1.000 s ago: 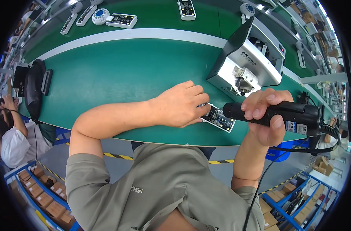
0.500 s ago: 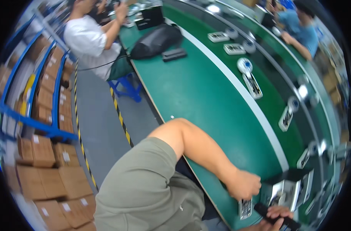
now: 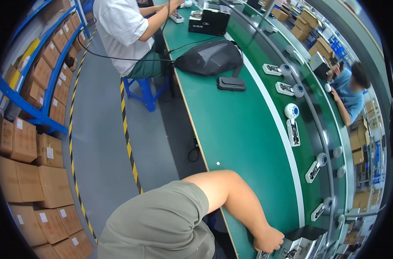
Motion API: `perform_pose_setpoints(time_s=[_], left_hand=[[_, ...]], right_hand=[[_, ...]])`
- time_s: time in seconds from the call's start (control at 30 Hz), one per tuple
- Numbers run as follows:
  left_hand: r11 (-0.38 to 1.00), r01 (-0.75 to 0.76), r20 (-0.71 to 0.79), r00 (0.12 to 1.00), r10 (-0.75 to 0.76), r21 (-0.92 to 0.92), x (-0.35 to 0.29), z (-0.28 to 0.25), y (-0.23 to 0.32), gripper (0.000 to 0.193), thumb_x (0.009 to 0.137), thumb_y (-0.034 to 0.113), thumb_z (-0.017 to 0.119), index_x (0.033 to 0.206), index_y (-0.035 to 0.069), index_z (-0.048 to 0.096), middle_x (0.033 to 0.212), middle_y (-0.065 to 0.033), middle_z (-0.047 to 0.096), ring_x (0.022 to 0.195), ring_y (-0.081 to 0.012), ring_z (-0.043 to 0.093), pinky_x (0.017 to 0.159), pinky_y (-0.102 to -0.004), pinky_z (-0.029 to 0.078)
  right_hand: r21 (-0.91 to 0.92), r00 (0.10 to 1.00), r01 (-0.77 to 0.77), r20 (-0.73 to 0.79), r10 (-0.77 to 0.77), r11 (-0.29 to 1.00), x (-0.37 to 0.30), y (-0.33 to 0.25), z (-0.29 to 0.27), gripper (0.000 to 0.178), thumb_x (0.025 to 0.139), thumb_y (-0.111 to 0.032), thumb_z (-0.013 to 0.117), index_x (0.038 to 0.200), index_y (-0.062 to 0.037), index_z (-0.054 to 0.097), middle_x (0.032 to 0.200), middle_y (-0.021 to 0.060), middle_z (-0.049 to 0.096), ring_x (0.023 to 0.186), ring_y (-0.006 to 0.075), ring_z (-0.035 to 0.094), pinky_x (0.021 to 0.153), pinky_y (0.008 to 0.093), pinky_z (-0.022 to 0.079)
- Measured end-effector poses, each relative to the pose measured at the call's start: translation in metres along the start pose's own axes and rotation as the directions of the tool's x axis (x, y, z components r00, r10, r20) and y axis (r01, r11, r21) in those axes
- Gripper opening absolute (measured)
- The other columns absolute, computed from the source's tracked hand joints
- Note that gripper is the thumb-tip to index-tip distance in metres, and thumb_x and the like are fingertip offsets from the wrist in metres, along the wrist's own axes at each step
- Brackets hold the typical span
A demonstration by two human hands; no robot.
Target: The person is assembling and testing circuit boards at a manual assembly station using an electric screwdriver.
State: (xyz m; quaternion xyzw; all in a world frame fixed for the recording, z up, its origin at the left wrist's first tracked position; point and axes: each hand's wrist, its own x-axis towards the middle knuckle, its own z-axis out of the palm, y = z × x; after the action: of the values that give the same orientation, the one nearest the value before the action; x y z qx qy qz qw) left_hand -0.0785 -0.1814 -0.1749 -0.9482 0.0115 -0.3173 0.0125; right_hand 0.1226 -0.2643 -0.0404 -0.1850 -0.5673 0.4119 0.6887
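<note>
My left hand [image 3: 269,240] is low in the picture, its fingers curled closed. Just under it, the top of a small white device with exposed inner parts [image 3: 263,255] shows at the lower edge. Whatever the fingers pinch is hidden. Right beside the hand stands a black and silver metal box-shaped machine [image 3: 303,241], partly cut off by the picture's edge. My right hand is out of the picture.
On the green belt lie several white devices with round heads [image 3: 293,129]. A black bag [image 3: 211,58] and a dark case [image 3: 231,84] rest farther up the bench. A person in white [image 3: 123,34] sits on a blue stool [image 3: 144,93]. Cartons [image 3: 54,185] line the left.
The view has shifted, so the bench scene sits lower. My right hand, with a black stick-shaped tool, has dropped out of sight. My left hand stays closed at the white device.
</note>
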Motion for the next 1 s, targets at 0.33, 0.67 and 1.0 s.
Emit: perform_pose_setpoints(time_s=[0.33,0.67,1.0], left_hand=[[0.992,-0.090,-0.013,0.996,0.089,-0.093,0.026,-0.005,0.007,0.042,0.084,0.049,0.057,0.077,0.008,0.067,0.078,-0.0133,0.067,0.075,-0.0335,0.064,0.067,-0.0456,0.050],[0.993,-0.066,-0.025,0.998,0.064,-0.093,0.029,0.020,0.012,0.045,0.085,0.050,0.056,0.069,0.009,0.066,0.074,-0.0124,0.067,0.072,-0.0328,0.064,0.066,-0.0444,0.050],[0.972,-0.178,-0.127,0.979,0.159,-0.155,0.027,0.016,0.016,0.034,0.083,0.042,0.061,0.071,0.011,0.064,0.075,-0.0107,0.063,0.072,-0.0311,0.061,0.063,-0.0427,0.049]], right_hand=[[0.402,0.889,0.021,0.411,-0.201,0.915,-0.017,0.028,-0.101,0.009,0.085,-0.014,0.058,0.085,-0.0087,0.050,0.066,0.0044,0.054,0.058,0.0162,0.049,0.057,0.0273,0.042],[-0.515,0.843,-0.162,-0.515,-0.153,0.842,-0.075,0.009,-0.035,0.011,0.080,-0.009,0.060,0.086,-0.0073,0.050,0.066,0.0048,0.054,0.056,0.0162,0.048,0.055,0.0278,0.043],[-0.490,0.901,-0.083,-0.409,-0.145,0.868,-0.099,-0.020,-0.060,0.020,0.082,-0.016,0.064,0.094,-0.0056,0.052,0.064,0.0069,0.055,0.053,0.0174,0.050,0.052,0.0290,0.045]])
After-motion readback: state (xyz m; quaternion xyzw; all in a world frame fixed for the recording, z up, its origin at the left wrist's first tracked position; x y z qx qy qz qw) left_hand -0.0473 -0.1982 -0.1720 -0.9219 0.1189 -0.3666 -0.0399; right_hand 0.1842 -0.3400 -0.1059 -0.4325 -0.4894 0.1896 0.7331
